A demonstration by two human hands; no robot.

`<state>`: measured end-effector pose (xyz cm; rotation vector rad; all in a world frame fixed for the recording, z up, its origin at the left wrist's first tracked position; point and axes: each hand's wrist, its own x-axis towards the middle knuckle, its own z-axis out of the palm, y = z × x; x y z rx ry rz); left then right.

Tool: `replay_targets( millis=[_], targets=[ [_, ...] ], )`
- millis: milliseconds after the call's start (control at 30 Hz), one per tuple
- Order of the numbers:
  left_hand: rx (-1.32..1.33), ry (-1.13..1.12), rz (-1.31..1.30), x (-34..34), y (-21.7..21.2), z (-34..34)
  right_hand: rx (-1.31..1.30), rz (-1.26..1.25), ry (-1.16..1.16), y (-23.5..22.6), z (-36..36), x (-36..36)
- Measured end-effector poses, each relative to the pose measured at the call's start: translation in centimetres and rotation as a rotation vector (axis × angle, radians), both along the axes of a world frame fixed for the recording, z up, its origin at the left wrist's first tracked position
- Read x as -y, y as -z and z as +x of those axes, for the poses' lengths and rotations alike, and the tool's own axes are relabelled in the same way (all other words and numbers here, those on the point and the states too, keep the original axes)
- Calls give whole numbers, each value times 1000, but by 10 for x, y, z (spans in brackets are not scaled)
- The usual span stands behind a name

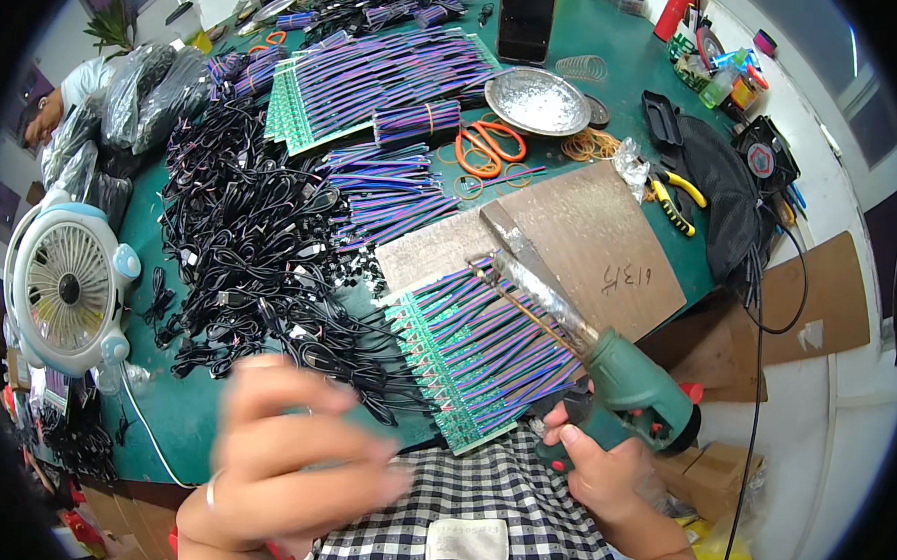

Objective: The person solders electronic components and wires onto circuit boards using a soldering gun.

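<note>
In the right hand a green soldering gun is gripped, its shaft extended over the wired circuit panel. The left hand, left of the panel, is blurred and half-curled; its hold cannot be told. Left of the panel, black cables are heaped; beyond it, a brown board is laid.

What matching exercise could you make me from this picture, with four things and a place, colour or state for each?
1. Fan
2. Gun-shaped tool
3. Pliers
4. Left hand

A. Yellow and black
B. Blurred, no tool visible in it
C. White and light blue
D. Held in the right hand

Right pairs: 1-C, 2-D, 3-A, 4-B
</note>
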<state>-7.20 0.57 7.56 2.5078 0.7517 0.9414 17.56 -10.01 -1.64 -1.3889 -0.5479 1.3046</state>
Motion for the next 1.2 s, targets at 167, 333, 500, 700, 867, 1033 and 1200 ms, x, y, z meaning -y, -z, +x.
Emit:
replay_targets(
  millis=[167,333,500,700,867,1033,1200],
  targets=[
    [-434,52,107,-2,65,14,94,-85,-71,6,12,20],
    [-451,124,-2,-13,80,12,141,32,-30,15,20,39],
    [-437,148,-2,-14,81,15,110,40,-103,16,30,62],
    [-482,169,23,-7,85,15,-14,55,-166,16,37,78],
    [-452,230,112,-12,85,15,-19,127,-194,31,38,92],
    [-413,183,137,-7,91,15,267,111,-257,40,43,104],
    [-400,182,165,-7,93,15,471,75,-368,17,42,92]
  ],
)
